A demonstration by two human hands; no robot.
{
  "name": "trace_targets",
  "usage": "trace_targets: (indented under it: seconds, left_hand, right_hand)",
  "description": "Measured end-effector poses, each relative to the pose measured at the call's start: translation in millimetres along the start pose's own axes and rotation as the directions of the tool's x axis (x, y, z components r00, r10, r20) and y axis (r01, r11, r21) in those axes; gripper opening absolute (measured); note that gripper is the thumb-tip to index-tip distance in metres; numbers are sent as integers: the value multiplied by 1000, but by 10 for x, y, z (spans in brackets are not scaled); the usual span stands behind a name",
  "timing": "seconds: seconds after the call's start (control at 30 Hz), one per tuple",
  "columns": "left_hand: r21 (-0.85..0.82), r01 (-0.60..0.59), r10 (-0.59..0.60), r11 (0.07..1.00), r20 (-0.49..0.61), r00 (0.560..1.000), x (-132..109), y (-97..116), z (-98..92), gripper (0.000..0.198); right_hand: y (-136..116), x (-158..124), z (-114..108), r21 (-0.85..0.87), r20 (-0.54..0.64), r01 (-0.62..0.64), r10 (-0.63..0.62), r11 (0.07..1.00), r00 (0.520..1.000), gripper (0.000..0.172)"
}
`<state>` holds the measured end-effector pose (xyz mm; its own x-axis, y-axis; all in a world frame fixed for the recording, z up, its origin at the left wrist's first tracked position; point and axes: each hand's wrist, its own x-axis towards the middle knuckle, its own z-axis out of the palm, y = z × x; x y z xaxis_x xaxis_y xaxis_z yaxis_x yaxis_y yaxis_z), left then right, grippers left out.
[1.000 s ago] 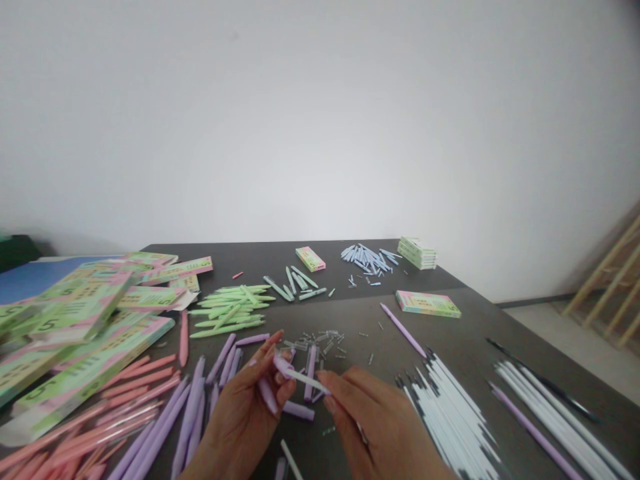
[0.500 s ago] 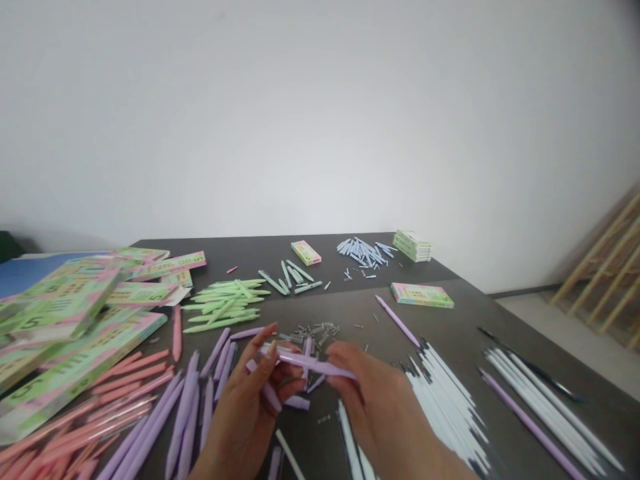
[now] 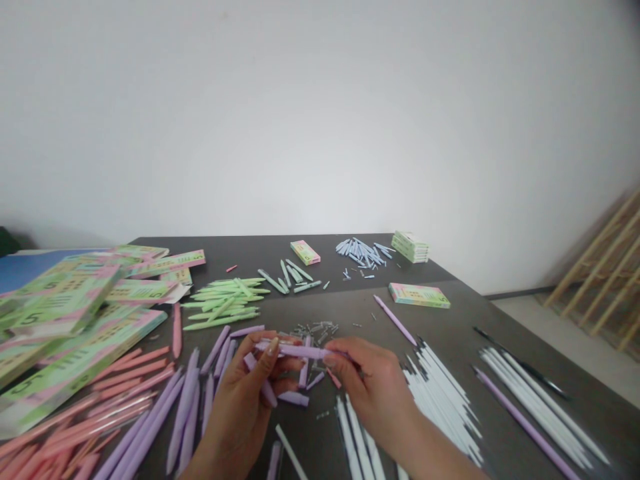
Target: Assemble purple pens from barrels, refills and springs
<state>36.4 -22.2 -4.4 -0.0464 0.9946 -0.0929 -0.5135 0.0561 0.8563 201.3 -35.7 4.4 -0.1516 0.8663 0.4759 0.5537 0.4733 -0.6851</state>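
Both of my hands hold one purple pen (image 3: 299,350) level above the dark table (image 3: 450,317). My left hand (image 3: 250,393) pinches its left end with fingers and thumb and also keeps a short purple pen piece (image 3: 260,380) tucked against the palm. My right hand (image 3: 370,387) grips the pen's right end with closed fingers. Just beyond the hands lies a scatter of small grey springs and clips (image 3: 313,329). Purple pen barrels (image 3: 195,400) lie to the left of my left hand.
Pink pen barrels (image 3: 100,407) and flat green-pink boxes (image 3: 65,320) fill the left side. Green barrels (image 3: 225,303), blue parts (image 3: 363,253) and more boxes (image 3: 419,295) lie farther back. White refills (image 3: 445,400) lie in rows to the right, with a long purple pen (image 3: 525,423) among them.
A white refill that stuck out of the purple barrel between my hands is now inside it. The hands have closed on the pen's two ends and turned it level.
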Motion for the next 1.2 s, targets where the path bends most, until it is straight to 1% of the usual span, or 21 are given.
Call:
trace_targets:
  seconds: [0.07,0.13,0.2,0.27,0.3,0.33,0.4,0.43,0.47,0.53,0.6,0.63,0.7,0.77,0.87,0.93,0.97,1.03,1.07,1.13,1.2]
  left_hand:
    - [32,-56,56,998,17,998,10,10,6,18]
    - [64,-82,82,995,-2,997,27,13,1,16]
    - [80,-64,66,995,-27,997,48,13,-16,15]
    - [89,-40,42,995,-14,999,65,19,-40,15]
    - [96,-32,32,995,2,999,71,27,-50,15]
    - [103,-26,25,994,13,1000,74,39,-56,15]
    - [112,-27,27,993,2,1000,77,71,-58,16]
    - [119,-34,36,992,-14,999,78,88,-55,16]
    - [126,-43,48,991,-31,998,81,103,-52,17]
    - [142,-62,71,988,-58,996,89,125,-48,19]
    - [159,-73,84,985,-62,995,100,134,-53,21]
    - [163,-77,87,984,-59,994,105,134,-59,22]
    - [174,-82,91,981,-49,995,113,131,-72,21]
    - [176,-82,91,981,-47,995,119,127,-81,21]
    - [163,-69,79,984,-54,995,123,128,-83,23]
    - [164,-59,70,985,-59,996,121,131,-76,24]
    - [170,-56,67,984,-61,996,120,133,-72,24]
    - [180,-53,65,982,-64,996,117,134,-67,25]
    - [183,-53,66,982,-66,996,116,133,-66,25]
    - [179,-51,64,983,-70,996,119,128,-69,25]
    - [170,-50,63,984,-72,995,122,122,-74,26]
  right_hand:
    - [-6,15,12,16,36,-35,34,999,999,18]
    - [3,14,35,83,43,-91,87,992,995,16]
    - [33,3,65,171,55,-166,159,971,986,22]
    - [80,-4,97,227,96,-246,229,943,969,12]
    - [106,-3,111,234,125,-283,260,930,957,15]
    - [130,1,124,231,156,-316,286,920,946,25]
    - [165,17,146,228,190,-343,304,911,933,43]
    - [173,27,155,252,195,-342,299,905,934,44]
    - [176,36,161,297,193,-334,287,894,938,40]
    - [167,50,170,426,200,-339,278,839,940,32]
    - [154,57,175,500,250,-391,304,772,919,34]
    - [152,58,179,494,288,-430,324,756,901,34]
    - [154,58,187,436,344,-482,354,760,870,42]
    - [160,59,197,411,342,-473,350,779,872,48]
    - [149,57,200,496,285,-426,322,757,903,38]
    - [130,52,196,504,295,-438,328,745,897,36]
    - [119,48,193,480,304,-446,333,755,892,35]
    - [100,43,191,444,311,-450,338,775,888,41]
    - [95,41,193,457,310,-451,338,767,889,42]
    - [90,43,198,529,308,-455,337,716,890,38]
    - [92,46,206,570,332,-477,343,669,879,40]
